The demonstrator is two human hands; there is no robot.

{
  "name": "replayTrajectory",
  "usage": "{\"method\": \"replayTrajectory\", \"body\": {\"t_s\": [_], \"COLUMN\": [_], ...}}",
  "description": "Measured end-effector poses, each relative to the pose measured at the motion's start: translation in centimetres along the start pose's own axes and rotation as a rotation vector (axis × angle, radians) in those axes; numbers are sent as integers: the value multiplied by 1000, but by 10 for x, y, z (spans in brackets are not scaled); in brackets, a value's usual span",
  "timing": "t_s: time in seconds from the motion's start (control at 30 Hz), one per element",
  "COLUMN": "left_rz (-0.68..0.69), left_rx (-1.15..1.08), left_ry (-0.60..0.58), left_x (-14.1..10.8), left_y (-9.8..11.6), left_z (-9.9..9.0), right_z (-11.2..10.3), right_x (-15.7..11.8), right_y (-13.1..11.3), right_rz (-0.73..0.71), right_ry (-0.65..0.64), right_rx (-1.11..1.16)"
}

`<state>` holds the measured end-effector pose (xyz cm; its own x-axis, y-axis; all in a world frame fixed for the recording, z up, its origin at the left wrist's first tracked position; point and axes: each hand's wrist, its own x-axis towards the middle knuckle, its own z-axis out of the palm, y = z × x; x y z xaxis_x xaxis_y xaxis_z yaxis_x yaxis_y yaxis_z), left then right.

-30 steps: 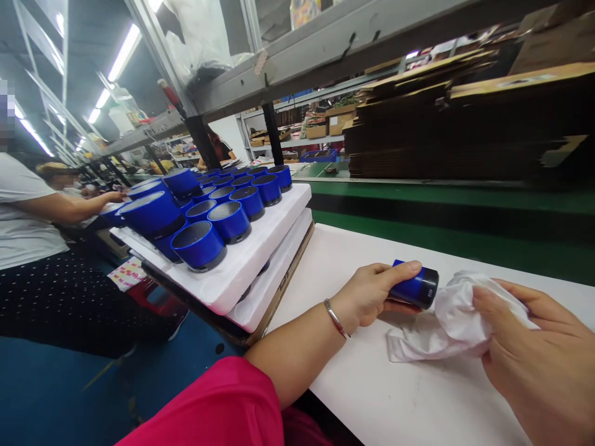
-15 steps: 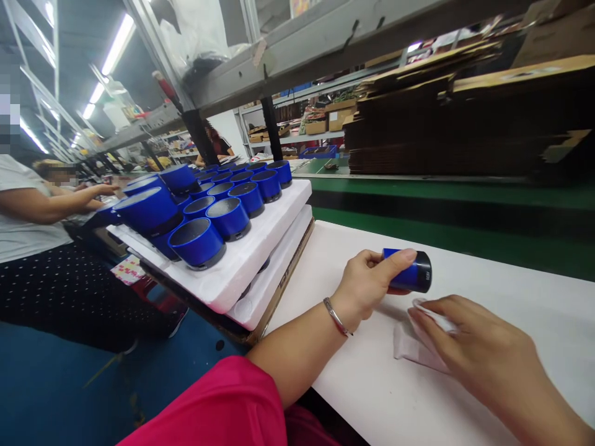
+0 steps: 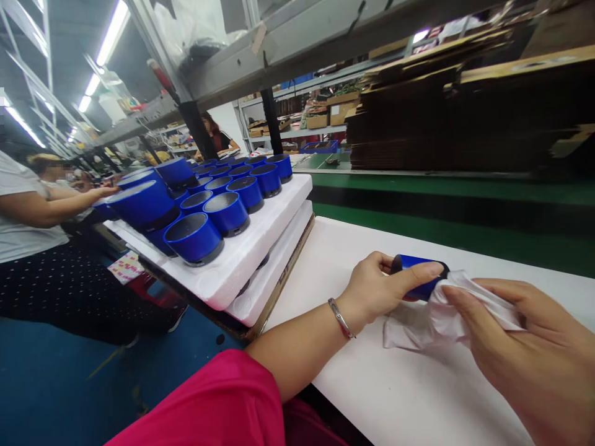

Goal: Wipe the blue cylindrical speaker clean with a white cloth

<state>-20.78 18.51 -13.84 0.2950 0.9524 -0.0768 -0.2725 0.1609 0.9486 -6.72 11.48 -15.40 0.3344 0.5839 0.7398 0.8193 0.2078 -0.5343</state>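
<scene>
Over the white table (image 3: 344, 371), my left hand (image 3: 381, 286) is closed round a small blue and black cylindrical speaker (image 3: 416, 263), held on its side. My right hand (image 3: 515, 316) pinches a white cloth (image 3: 458, 310) and presses it against the black end of the speaker, partly covering that end. A loose part of the cloth hangs down to the left, by the tabletop. Left of my arm, several more blue speakers (image 3: 195, 238) stand upright in a white foam tray (image 3: 260, 229), some stacked on others.
A second foam tray (image 3: 279, 263) lies beneath the first, in a cardboard box (image 3: 290, 272). Beyond the table runs a green conveyor belt (image 3: 418, 214), with stacked cardboard (image 3: 418, 124) behind it. A metal shelf frame (image 3: 297, 56) crosses overhead. At left stands a co-worker (image 3: 32, 217).
My right hand has brought the cloth up and leftward onto the speaker's black end, which was uncovered before. My left hand has shifted slightly right with the speaker and tilted it.
</scene>
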Motion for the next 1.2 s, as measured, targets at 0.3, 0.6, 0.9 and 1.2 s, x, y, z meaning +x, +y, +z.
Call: {"method": "replayTrajectory", "body": {"t_s": [0.3, 0.6, 0.9, 1.2], "left_rz": [118, 107, 82, -56], "left_rx": [209, 255, 21, -140], "left_ry": [67, -76, -83, -102], "left_x": [-1, -7, -1, 5], "left_y": [-3, -11, -4, 6], "left_z": [-3, 3, 2, 2], "right_z": [15, 2, -18, 14], "right_x": [8, 30, 14, 13], "right_y": [-4, -7, -1, 30], "right_rz": [-96, 568, 555, 177], "right_ry": [72, -55, -72, -388], "right_rx": [-30, 78, 240, 75]}}
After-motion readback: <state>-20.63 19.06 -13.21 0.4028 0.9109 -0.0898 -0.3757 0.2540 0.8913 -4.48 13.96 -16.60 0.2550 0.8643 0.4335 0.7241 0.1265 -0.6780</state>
